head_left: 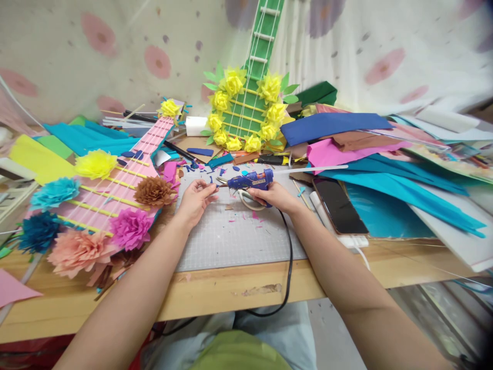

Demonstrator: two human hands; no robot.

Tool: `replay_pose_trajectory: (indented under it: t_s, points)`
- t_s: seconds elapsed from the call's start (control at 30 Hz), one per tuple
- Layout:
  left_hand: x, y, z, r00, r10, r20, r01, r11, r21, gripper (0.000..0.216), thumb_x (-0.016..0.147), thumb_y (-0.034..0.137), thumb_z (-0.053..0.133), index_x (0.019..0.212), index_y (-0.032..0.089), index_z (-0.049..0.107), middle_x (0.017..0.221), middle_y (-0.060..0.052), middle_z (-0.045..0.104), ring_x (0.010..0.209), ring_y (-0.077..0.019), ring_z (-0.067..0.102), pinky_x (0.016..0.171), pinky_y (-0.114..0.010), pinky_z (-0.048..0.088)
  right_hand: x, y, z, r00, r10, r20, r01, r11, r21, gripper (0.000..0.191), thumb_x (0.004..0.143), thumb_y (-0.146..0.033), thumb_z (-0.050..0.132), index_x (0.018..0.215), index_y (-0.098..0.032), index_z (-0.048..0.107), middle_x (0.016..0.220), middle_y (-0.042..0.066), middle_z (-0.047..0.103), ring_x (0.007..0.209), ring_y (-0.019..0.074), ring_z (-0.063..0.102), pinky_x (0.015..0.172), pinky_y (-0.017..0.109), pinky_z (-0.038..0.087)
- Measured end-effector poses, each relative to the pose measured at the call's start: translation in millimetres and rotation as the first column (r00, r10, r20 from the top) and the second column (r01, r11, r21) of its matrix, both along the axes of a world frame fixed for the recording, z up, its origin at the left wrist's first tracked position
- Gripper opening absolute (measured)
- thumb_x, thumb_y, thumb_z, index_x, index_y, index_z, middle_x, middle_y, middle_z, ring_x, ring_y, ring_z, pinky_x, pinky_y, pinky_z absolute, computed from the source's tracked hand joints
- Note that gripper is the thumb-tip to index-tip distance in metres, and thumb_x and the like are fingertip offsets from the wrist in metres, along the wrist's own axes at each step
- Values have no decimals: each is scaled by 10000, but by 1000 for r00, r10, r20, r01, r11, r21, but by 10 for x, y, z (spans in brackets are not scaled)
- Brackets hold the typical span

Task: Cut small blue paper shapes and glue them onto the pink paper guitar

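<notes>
While no box or tray appears among the clutter, the wooden tabletop itself carries everything. At far left lies a pink cardboard guitar trimmed with crepe-paper flowers (yellow, teal, brown, magenta, peach blooms along its edge). Beside it, on the grey gridded cutting mat, the left hand pinches a small dark paper piece between thumb and forefinger, the other fingers curled. Just right of it, nozzle towards that piece, the blue hot-glue gun sits in the right hand, whose fingers are wrapped about the grip; its black power cord drops over the table edge. Behind stands a green cardboard guitar ringed with yellow paper flowers. Farther right, a black smartphone lies near blue, pink and teal crepe-paper sheets. A pale curtain with pink spots closes the background.
</notes>
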State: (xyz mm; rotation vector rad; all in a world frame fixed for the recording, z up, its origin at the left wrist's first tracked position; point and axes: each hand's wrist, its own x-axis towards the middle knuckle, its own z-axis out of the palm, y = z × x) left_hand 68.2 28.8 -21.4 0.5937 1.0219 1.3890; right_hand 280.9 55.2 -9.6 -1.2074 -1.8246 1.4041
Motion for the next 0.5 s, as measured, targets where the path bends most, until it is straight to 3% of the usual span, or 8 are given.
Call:
replay_pose_trajectory:
  t_s: [0.5]
  points:
    - [-6,1,-21,1000,-16,-20,16,1000,24,320,560,64,736,705,150,463,638,28,611,591,-90,616,506,-166,493,10,-6,20,1000,-26,7,26,1000,-5,435,716,-507,615,516,-170,426,453,-43,420,426,55,353,443,234,261]
